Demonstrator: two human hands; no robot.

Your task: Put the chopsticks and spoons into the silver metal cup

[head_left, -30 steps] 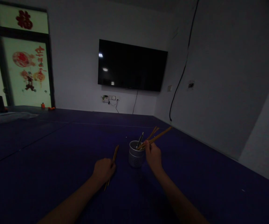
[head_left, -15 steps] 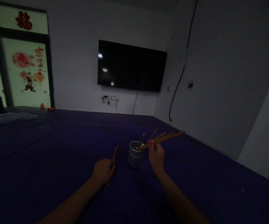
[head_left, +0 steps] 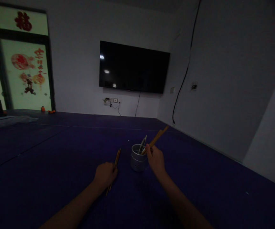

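Note:
My right hand (head_left: 156,158) is closed on a bundle of wooden chopsticks (head_left: 158,136), tilted up to the right. Their lower ends are at the mouth of a grey cylindrical holder (head_left: 138,161) with small holes in its side. A pale, shiny utensil (head_left: 142,144) leans inside that holder; its lower part is hidden. To the left of the holder, my left hand (head_left: 106,174) is closed around more chopsticks (head_left: 117,156), low over the dark purple surface. Their ends stick out beyond and below the fist.
The dark purple surface (head_left: 63,152) stretches to the back wall. A black television (head_left: 134,67) hangs there above sockets and cables. Small orange objects (head_left: 51,111) lie near the glass door at far left, beside a crumpled plastic sheet (head_left: 9,120). A black cable (head_left: 181,86) hangs along the right wall.
My right hand has moved slightly left, closer to the holder. Its chopsticks, fanned out before, are now bunched together and more upright. My left hand has stayed in place.

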